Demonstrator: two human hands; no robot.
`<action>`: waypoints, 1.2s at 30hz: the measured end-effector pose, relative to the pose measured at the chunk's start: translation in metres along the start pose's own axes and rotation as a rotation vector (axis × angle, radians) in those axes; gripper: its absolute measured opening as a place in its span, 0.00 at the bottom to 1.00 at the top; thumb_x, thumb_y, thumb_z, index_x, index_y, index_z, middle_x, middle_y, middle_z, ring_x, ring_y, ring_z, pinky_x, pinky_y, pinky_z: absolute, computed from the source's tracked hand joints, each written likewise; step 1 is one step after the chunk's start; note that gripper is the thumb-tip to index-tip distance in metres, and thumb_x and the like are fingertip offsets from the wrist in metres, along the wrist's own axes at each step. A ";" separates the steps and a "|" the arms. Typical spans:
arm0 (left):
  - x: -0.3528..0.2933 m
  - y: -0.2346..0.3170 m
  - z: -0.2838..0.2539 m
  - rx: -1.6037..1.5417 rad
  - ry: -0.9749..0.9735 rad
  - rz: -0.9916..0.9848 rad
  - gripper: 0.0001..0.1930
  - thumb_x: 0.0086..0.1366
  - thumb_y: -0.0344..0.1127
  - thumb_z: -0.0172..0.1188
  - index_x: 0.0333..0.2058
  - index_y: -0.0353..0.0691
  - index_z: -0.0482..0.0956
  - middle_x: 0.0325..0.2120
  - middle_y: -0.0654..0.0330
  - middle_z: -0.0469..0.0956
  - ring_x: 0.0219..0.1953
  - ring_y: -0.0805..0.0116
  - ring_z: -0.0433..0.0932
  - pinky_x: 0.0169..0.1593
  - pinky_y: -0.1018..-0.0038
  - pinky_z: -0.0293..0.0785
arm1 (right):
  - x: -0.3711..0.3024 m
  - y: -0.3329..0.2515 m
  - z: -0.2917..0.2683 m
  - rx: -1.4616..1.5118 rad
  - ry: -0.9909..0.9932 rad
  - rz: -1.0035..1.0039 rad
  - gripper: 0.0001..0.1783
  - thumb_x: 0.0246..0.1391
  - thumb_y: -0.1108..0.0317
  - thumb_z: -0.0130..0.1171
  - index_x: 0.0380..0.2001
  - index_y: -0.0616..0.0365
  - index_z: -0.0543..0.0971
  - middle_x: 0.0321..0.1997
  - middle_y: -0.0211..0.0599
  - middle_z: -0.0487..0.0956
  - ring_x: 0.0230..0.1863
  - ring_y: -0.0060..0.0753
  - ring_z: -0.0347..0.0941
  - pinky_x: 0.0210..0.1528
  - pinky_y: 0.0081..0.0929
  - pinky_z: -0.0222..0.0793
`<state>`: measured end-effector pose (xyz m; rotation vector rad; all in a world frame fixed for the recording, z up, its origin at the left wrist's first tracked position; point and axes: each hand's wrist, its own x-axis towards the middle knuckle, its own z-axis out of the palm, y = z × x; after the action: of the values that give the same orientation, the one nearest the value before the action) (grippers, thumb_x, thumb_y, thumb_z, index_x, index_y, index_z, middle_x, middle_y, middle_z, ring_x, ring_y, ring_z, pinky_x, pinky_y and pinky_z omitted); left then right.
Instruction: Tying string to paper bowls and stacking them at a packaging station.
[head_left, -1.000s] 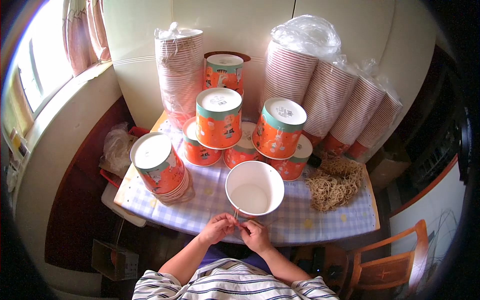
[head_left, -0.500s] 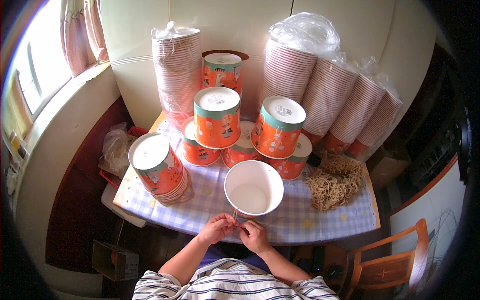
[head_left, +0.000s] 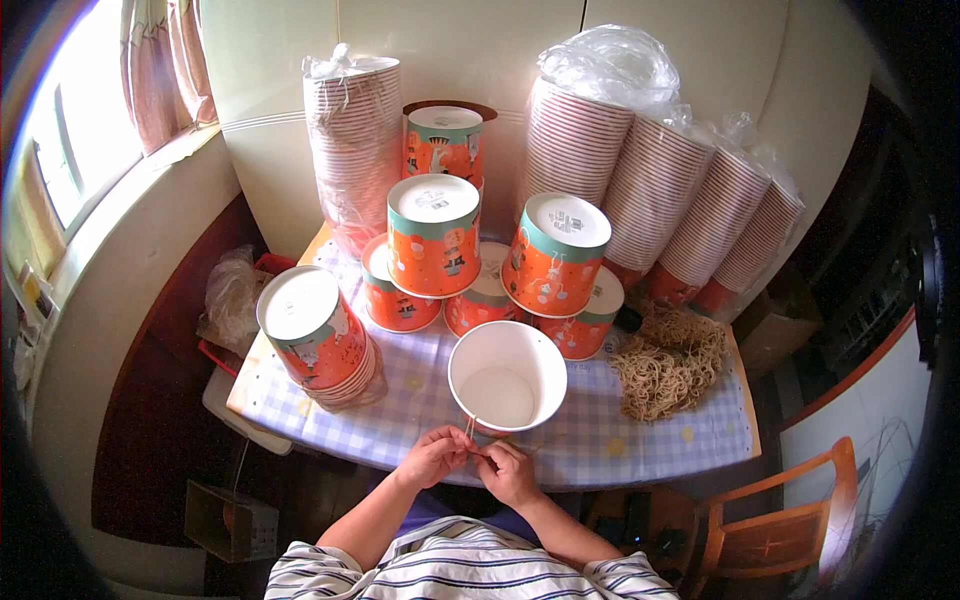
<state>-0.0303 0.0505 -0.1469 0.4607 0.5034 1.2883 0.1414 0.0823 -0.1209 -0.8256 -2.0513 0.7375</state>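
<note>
An open paper bucket [head_left: 540, 375], white inside, stands upright at the table's near edge. A thin pale cord [head_left: 470, 428] runs from its near rim down to my fingers. My left hand [head_left: 432, 458] is closed, pinching the cord just below the bucket. Beside it, my right hand [head_left: 508, 474] is closed too, its fingertips meeting the left ones on the cord. The cord's ends between the fingertips are too small to make out. To the right lies a tangled heap of tan cords [head_left: 668, 368].
Upturned orange-and-green buckets [head_left: 434, 240] are piled behind the open one. A short nested stack [head_left: 318, 340] stands at left. Tall plastic-wrapped bucket stacks [head_left: 352, 150] line the back. The checkered tablecloth [head_left: 420, 420] covers the table; a wooden chair [head_left: 780, 510] stands right.
</note>
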 end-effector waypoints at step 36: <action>-0.001 0.001 0.004 0.017 0.030 0.005 0.05 0.62 0.27 0.48 0.33 0.36 0.73 0.32 0.59 0.76 0.29 0.74 0.70 0.35 0.80 0.67 | -0.002 0.001 0.001 -0.026 -0.017 -0.018 0.06 0.41 0.73 0.57 0.27 0.58 0.75 0.25 0.40 0.74 0.29 0.45 0.73 0.32 0.37 0.69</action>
<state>-0.0284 0.0498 -0.1432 0.4574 0.5393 1.2979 0.1416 0.0814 -0.1228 -0.8173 -2.0845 0.7113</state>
